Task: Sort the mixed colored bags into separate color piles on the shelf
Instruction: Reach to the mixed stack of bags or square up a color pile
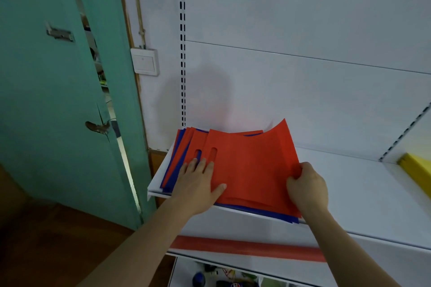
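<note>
A mixed stack of flat red and blue bags lies at the left end of the white shelf. The top red bag has a slotted handle hole and its far right corner curls upward. My left hand rests flat on the stack's left part with fingers straight, thumb on the top red bag. My right hand grips the right edge of the top red bag, fingers curled round it. Blue bag edges show under the red ones along the front.
A yellow object sits at the shelf's right end. A red price strip runs along a lower shelf edge, with items below it. A green door stands ajar on the left, beside a wall switch.
</note>
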Available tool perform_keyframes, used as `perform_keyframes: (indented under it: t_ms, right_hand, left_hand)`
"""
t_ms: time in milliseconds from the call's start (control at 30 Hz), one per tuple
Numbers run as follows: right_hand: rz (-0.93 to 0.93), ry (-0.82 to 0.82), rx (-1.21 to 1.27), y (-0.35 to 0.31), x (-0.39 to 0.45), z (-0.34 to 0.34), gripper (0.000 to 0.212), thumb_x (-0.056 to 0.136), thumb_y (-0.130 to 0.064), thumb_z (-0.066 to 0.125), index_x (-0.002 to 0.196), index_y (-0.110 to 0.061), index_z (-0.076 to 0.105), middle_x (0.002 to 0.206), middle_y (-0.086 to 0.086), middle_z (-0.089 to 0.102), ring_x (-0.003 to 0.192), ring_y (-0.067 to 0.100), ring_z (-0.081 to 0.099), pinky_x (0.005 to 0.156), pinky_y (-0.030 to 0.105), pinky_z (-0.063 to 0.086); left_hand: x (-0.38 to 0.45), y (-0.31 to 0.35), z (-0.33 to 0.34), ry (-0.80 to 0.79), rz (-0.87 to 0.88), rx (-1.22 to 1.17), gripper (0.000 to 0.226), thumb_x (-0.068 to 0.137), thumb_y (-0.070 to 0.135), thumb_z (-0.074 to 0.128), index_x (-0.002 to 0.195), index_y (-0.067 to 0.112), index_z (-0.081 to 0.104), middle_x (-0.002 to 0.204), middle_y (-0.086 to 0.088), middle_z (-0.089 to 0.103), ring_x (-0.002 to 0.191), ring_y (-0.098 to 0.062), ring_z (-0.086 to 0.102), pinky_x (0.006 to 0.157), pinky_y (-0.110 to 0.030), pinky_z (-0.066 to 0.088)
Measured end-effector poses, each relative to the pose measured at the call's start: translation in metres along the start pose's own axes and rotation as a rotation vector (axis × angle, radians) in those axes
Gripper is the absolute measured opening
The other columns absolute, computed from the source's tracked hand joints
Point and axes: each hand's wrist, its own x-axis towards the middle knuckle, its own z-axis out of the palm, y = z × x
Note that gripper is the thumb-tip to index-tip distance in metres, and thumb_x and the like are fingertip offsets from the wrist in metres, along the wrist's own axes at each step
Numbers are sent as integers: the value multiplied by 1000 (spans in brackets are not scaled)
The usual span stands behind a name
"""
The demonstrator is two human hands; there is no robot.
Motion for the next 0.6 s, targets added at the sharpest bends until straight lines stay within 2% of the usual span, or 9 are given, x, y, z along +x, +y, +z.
perform_keyframes:
  t_ms: [100, 167, 233, 300, 400, 467, 533, 600]
  right_hand:
    - [-6, -87, -3, -2, 5, -5, 7, 88, -19, 64, 92, -13, 65, 83, 5, 68, 79, 32, 64, 74, 43, 56]
    - [-31, -77, -28, 1, 10, -6, 13, 91, -18, 62, 83, -10, 66, 81, 10, 68, 75, 33, 64, 73, 45, 58]
    - [-48, 25, -1, 6, 14, -10, 10, 95, -18, 60, 94, -9, 65, 92, 14, 65, 82, 37, 63, 77, 46, 55]
    - [-32, 106, 93, 12, 18, -15, 8, 97, -18, 60, 102, -12, 59, 91, 11, 64, 85, 39, 61, 76, 45, 51]
    - [-18, 129, 222, 20, 22, -22, 9, 96, -20, 64, 102, -23, 58, 84, -4, 64, 86, 31, 62, 75, 39, 46]
    - [-64, 129, 283, 22, 20, -25, 15, 95, -22, 67, 106, -31, 61, 89, -18, 65, 87, 22, 63, 79, 36, 45]
    - [-101, 108, 326, 22, 16, -28, 23, 96, -27, 68, 116, -38, 62, 93, -24, 65, 88, 16, 63, 82, 40, 50]
    - [-101, 94, 387, 24, 12, -31, 23, 96, -31, 69, 112, -46, 63, 93, -24, 67, 87, 13, 65, 82, 45, 56]
  left_hand:
    - [0, -1, -1, 33, -23, -16, 95, 92, 85, 27, 165, 24, 21, 173, -4, 21, 161, -28, 10, 130, -56, 9]
    - [0, -2, -3, 59, -49, -56, 99, 89, 89, 27, 164, 25, 24, 173, -4, 22, 161, -28, 12, 130, -56, 13]
    - [1, -5, -6, 105, -98, -121, 97, 91, 87, 29, 164, 23, 27, 171, -8, 25, 159, -30, 19, 128, -53, 21]
    - [3, -10, -9, 137, -156, -144, 90, 97, 78, 35, 164, 19, 27, 169, -11, 31, 156, -31, 28, 126, -50, 28]
    - [8, -13, -14, 165, -183, -132, 82, 101, 69, 41, 162, 15, 30, 160, -10, 44, 147, -29, 41, 121, -47, 39]
    - [14, -10, -20, 196, -186, -181, 79, 102, 65, 45, 159, 12, 34, 153, -9, 52, 139, -28, 49, 115, -46, 44]
    - [24, -6, -26, 195, -202, -291, 77, 103, 62, 46, 159, 11, 34, 148, -8, 57, 131, -27, 56, 108, -45, 50]
    - [35, -2, -36, 139, -270, -559, 79, 103, 61, 49, 163, 14, 29, 153, -6, 53, 133, -25, 57, 107, -44, 51]
